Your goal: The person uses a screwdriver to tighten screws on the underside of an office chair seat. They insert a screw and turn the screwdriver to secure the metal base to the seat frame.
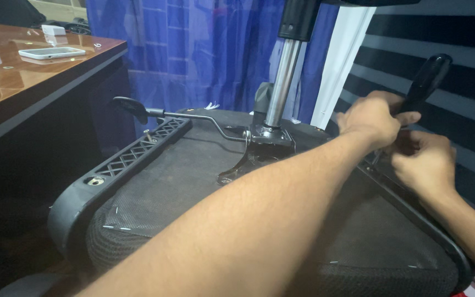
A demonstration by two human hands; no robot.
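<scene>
Your left hand (374,117) gripped the black tool handle (425,82), which angled up and away from it. Your right hand (423,160), curled just below, pinched at the armrest bracket (383,175); contents unclear.

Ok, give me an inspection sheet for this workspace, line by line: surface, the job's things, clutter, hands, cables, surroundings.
Surface: upturned office chair seat, black mesh underside facing up, staples along its edge.
Job's things: black screwdriver handle held over the right armrest bracket; left armrest bracket lies along the seat's other edge; chrome gas column stands on the centre plate; lever sticks out sideways.
Clutter: white phone and small white items on the wooden desk.
Hands: left hand grips the screwdriver handle; right hand sits just below, what its fingers pinch is hidden.
Cables: nothing seen.
Surroundings: blue curtain behind, dark striped wall to the right.
</scene>
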